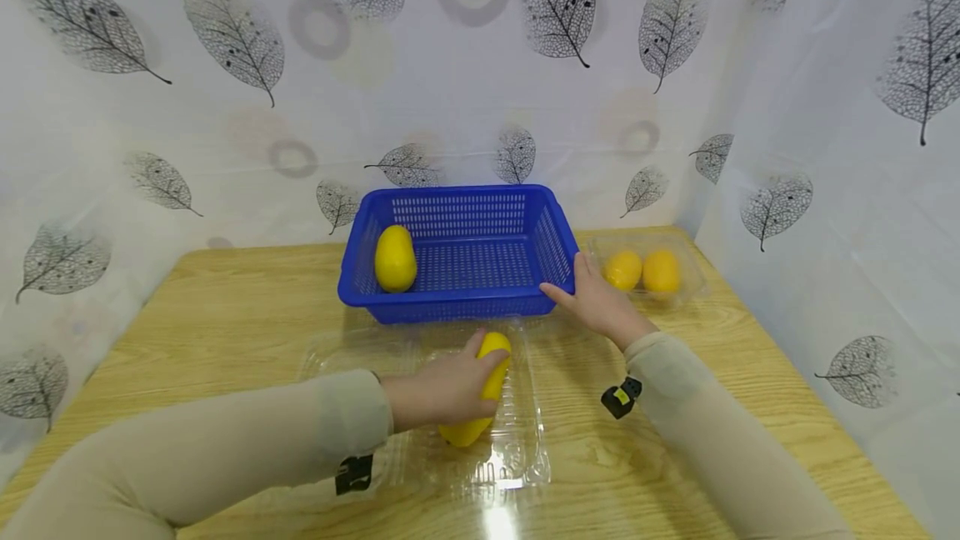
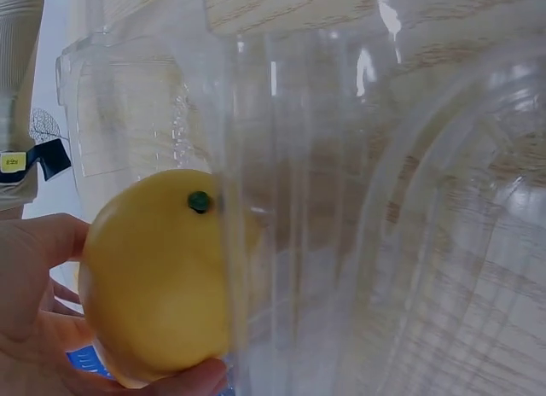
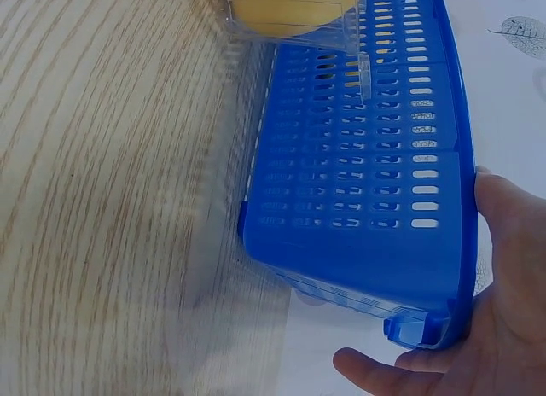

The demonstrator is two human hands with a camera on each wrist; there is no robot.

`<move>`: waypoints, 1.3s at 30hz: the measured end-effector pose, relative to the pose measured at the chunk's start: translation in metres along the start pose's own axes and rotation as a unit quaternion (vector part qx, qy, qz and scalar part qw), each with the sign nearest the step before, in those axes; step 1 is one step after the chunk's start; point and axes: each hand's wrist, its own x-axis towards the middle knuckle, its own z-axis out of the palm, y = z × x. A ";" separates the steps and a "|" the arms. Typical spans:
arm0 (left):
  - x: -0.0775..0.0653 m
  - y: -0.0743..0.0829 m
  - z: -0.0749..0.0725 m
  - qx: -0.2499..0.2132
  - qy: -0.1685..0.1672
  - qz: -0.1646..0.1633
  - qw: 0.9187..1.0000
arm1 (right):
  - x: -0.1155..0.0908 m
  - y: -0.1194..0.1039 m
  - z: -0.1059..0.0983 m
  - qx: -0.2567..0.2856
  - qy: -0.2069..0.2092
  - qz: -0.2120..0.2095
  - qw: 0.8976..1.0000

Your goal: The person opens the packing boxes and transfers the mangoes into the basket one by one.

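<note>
In the head view, my left hand (image 1: 450, 386) grips a long yellow mango (image 1: 468, 430) over the right half of an open clear plastic clamshell box (image 1: 525, 448). The left wrist view shows this mango (image 2: 162, 276) with a small green stem, partly behind the clear wall. My right hand (image 1: 600, 302) holds the right front corner of a blue plastic basket (image 1: 465, 307), thumb at the front rim and fingers along the right side. In the basket, at its left end, lies another yellow mango (image 1: 395, 259).
A clear box (image 1: 693, 277) with two orange fruits (image 1: 662, 272) stands right of the basket on the wooden table (image 1: 247, 307). Behind and beside the table hangs a white leaf-print curtain (image 1: 450, 107). The clamshell's other half (image 1: 352, 348) lies partly under my left forearm.
</note>
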 end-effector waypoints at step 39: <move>-0.011 -0.014 -0.017 -0.005 0.051 0.016 0.999 | 0.001 0.000 0.001 0.005 0.000 -0.002 1.000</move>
